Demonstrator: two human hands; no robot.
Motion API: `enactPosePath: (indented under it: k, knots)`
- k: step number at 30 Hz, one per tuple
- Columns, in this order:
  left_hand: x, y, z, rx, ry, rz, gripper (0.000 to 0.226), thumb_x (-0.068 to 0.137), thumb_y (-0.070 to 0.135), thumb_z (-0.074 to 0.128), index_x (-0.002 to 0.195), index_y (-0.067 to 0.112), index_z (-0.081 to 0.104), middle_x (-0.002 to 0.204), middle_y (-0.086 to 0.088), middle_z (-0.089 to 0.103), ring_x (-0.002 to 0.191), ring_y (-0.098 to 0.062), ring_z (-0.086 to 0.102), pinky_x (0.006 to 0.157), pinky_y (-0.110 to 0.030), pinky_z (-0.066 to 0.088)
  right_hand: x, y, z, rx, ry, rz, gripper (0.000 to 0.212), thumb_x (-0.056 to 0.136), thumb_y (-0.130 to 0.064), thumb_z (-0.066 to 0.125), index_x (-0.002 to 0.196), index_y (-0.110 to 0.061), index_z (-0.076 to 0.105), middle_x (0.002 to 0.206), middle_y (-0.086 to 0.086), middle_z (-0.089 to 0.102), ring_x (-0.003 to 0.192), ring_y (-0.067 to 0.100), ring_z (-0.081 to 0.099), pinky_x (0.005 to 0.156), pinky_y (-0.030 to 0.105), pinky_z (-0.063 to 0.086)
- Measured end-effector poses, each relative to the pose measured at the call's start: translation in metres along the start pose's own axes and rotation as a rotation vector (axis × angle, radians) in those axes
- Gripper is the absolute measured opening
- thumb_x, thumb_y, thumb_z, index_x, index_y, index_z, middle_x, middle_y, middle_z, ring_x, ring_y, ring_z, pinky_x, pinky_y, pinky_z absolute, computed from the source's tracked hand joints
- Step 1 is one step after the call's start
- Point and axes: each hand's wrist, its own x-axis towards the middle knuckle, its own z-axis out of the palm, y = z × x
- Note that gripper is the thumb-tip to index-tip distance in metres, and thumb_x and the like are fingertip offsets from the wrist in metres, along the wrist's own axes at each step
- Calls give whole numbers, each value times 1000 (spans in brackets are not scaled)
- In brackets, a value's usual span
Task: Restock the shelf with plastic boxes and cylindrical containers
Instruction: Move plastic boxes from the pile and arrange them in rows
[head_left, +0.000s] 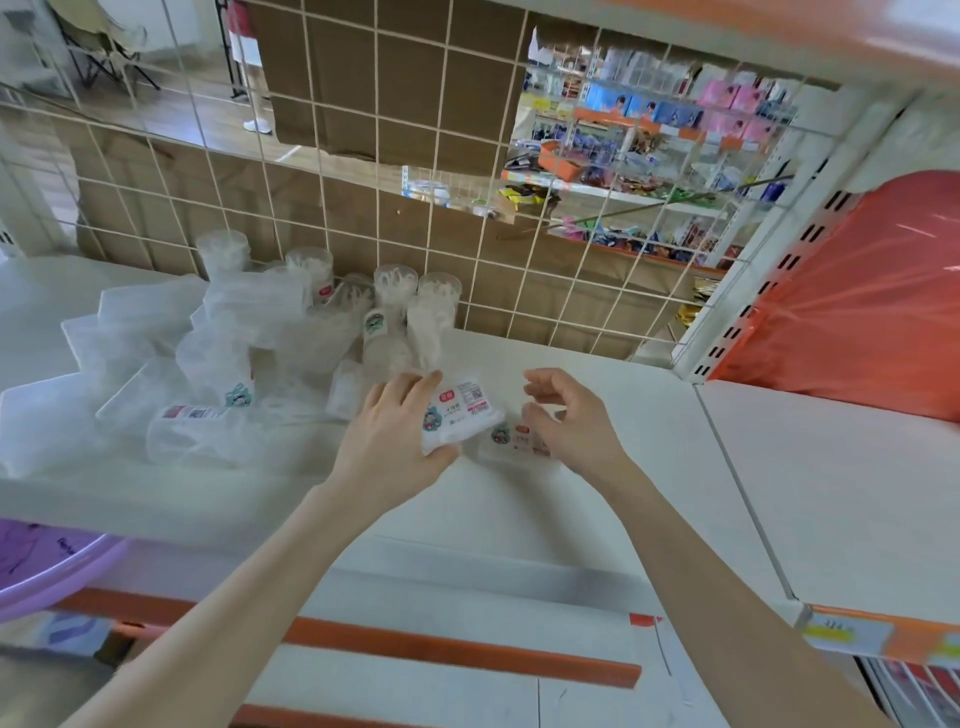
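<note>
A shop: white shelving, wire-grid back, stocked aisle shelves beyond.

White shelf board is backed by a white wire grid panel; brown cardboard sheets are set behind it. A pile of clear plastic boxes and cylindrical containers is heaped on the board's left half, with upright clear cylinders at the back, close to the grid. Just right of the pile, a clear labelled plastic box is gripped, tilted, in the left hand. A second labelled flat box lies just beside it, under the fingers of the right hand. An orange plastic bag is placed on the adjoining shelf to the right. A purple plastic basin sits below, left.
</note>
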Motion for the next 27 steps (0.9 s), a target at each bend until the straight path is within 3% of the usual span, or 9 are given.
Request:
enactPosePath:
  k: [2,4,6,11,14,20,27]
  knots:
    - [-5,-2,4,-3,4,-22,75,72,30,73,136,10,40,128,-7,47,113,-29,43,83,-33,39,-4,14,-2,-245,-134,-65,47,82,-11,64,128,-12,51,123,2,52,111,12,50,87,2,30]
    - [-9,-1,7,-16,-6,-46,76,71,31,74,136,10,41,128,-8,47,114,-29,42,86,-33,38,-6,24,-1,-422,-277,-80,59,78,-14,70,132,-10,47,130,7,48,120,21,44,98,14,29]
    - [-13,0,9,-23,-21,-69,77,72,33,73,137,12,39,129,-6,46,115,-27,40,86,-33,39,-8,28,1,-498,-307,-87,61,75,-14,69,132,-13,47,129,8,48,119,25,45,101,27,34]
    - [-23,2,7,-6,-4,-109,74,74,34,71,137,14,38,129,-3,45,117,-23,39,83,-32,41,-17,30,2,-574,-207,-149,54,76,-21,68,128,-17,51,124,2,53,109,21,53,80,19,34]
    - [-30,13,7,-8,17,-126,71,75,32,69,137,16,39,130,-1,45,118,-22,39,86,-33,40,-27,34,-8,-596,-173,-131,51,77,-26,67,125,-21,53,123,-1,54,106,20,55,81,25,39]
    - [-40,62,23,-3,1,-89,70,79,30,66,140,15,35,134,-2,42,122,-24,36,91,-34,39,-66,53,-61,-534,3,-24,49,70,-31,71,117,-26,59,119,-7,56,100,16,56,74,19,37]
    - [-65,168,62,-65,-49,-21,71,79,30,65,141,16,33,136,0,39,122,-21,33,92,-32,37,-150,87,-156,-493,150,62,47,68,-26,72,114,-22,62,115,-2,59,100,19,56,78,22,39]
